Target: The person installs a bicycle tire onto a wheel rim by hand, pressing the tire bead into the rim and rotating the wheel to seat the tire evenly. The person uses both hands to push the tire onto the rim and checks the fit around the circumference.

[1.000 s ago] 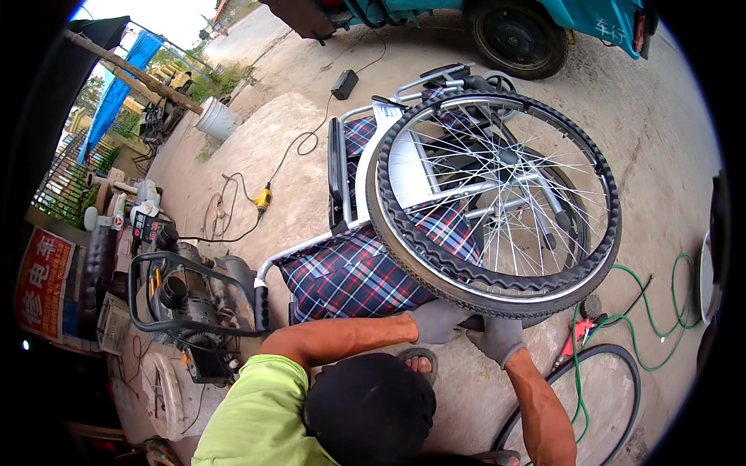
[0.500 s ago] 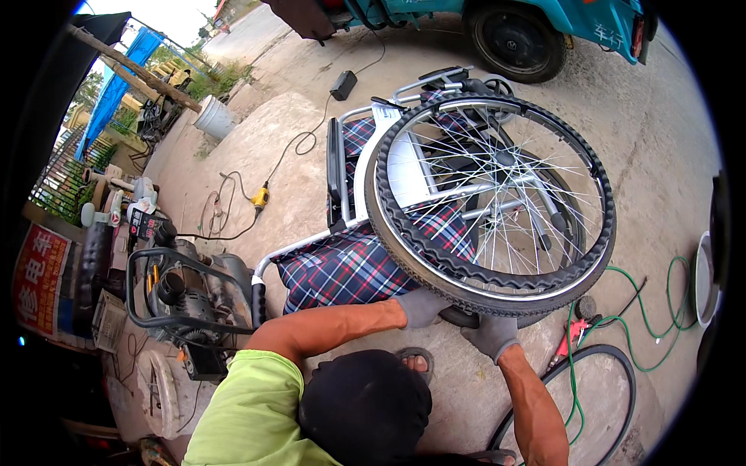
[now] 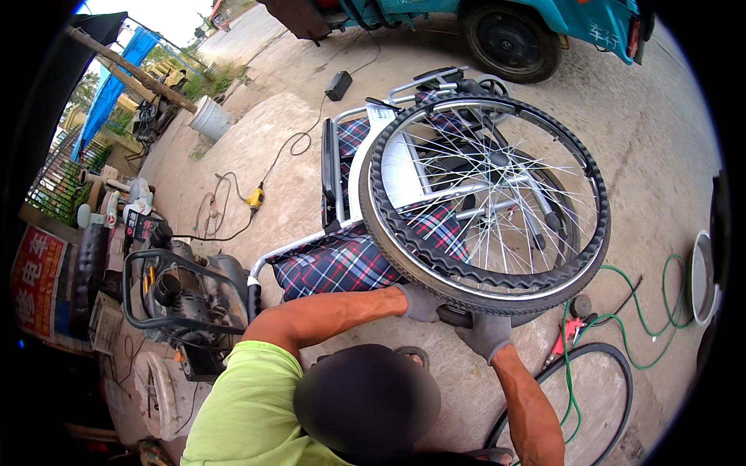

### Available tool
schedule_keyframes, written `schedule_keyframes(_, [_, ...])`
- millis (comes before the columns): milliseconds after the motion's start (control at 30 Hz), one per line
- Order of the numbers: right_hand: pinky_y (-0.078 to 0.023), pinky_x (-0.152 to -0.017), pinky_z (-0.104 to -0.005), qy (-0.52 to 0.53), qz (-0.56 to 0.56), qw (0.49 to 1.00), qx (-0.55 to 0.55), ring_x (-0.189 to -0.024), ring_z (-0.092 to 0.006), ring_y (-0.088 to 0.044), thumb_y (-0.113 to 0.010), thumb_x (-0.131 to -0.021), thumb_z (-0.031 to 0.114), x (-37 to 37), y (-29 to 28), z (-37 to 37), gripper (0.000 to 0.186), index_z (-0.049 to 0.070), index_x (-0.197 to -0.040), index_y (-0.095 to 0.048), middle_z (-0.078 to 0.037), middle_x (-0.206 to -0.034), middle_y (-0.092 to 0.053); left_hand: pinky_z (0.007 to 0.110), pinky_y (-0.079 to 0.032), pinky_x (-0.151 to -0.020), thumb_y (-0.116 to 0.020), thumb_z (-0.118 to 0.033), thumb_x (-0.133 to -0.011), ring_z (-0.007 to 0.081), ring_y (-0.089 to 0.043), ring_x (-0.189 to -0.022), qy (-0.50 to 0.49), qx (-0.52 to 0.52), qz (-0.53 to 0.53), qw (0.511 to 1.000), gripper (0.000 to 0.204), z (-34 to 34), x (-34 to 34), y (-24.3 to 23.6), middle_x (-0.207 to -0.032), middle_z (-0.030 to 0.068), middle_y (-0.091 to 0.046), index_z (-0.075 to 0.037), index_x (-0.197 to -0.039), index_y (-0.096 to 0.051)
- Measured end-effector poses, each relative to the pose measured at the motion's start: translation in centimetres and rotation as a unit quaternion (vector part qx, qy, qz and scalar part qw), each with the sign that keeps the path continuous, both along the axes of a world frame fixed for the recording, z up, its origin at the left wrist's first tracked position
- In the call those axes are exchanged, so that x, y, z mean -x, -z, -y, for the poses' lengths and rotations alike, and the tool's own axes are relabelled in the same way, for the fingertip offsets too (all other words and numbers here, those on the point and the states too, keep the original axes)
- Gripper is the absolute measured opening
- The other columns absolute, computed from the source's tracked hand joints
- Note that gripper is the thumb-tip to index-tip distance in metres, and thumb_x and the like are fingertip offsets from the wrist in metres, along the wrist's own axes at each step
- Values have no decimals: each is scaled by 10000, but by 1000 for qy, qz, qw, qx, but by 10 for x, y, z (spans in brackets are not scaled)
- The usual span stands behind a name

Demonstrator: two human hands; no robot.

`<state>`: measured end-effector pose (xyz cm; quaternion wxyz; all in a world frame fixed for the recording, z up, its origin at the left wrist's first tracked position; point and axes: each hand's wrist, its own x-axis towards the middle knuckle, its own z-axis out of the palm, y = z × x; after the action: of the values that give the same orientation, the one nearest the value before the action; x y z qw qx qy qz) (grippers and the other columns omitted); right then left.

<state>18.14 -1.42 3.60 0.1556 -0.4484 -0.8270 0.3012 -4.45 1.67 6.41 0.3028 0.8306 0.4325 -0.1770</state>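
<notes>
A folded wheelchair with plaid fabric [image 3: 334, 268] and silver tubing lies on its side on the concrete. Its large spoked wheel [image 3: 497, 159] faces up, with a wavy black hand rim above the tyre [image 3: 435, 289]. Both my hands wear grey gloves and are at the wheel's near edge. My left hand [image 3: 420, 302] reaches in under the tyre's edge, its fingertips hidden. Just to its right, my right hand [image 3: 487, 336] is closed around the tyre's near side, its fingers partly covered. A second wheel shows dimly beneath the upper one.
An air compressor [image 3: 186, 299] stands at left. On the right lie a green hose [image 3: 622, 349], a red air tool [image 3: 565, 339], a loose black tyre [image 3: 622, 380] and a grey basin [image 3: 702, 278]. A cable with a yellow connector [image 3: 256, 199] crosses the ground. A teal vehicle [image 3: 575, 23] stands behind.
The view has shifted slightly, so the scene sits a little further left. My hands stay at the wheel's near edge, with almost no movement against it.
</notes>
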Motion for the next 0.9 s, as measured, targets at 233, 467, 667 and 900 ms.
schedule_keyframes(233, [-401,-1023,-486,9,-14,1000,-23,-1172,-409,-532,-791,-656,333,-3,-2,0,723,60,-1292,-580,-218,-1253,-581,420,-473,-1004,-657,-336,-803,350,-623,-1153,-12,43,36,998,531,-10,-11,-29,-1269,189,-651,-85,-1270,-654])
schedule_keyframes(467, [-446,-939,-499,113,-117,984,-73,-1047,-405,-591,-779,-709,257,-36,2,3,446,31,-1078,-671,-200,-1057,-652,414,-443,-1045,-623,-377,-842,341,-590,-1214,-45,53,11,998,545,0,0,10,-1333,177,-617,-93,-1308,-628])
schedule_keyframes(667, [-531,-686,-346,523,-259,799,143,-774,-185,-654,-772,-844,244,-122,68,0,352,-18,-1030,-628,-66,-831,-657,424,-469,-1004,-650,-359,-838,351,-611,-1177,-50,63,27,996,524,-10,-15,-8,-1295,185,-639,-79,-1282,-645])
schedule_keyframes(900, [-584,-729,-326,416,-492,676,358,-862,-153,-635,-473,-1047,274,-82,123,9,325,31,-1263,-496,-73,-1118,-601,400,-436,-1051,-570,-476,-880,307,-579,-1255,-42,96,-46,993,572,-20,-24,-23,-1360,139,-612,-133,-1334,-625])
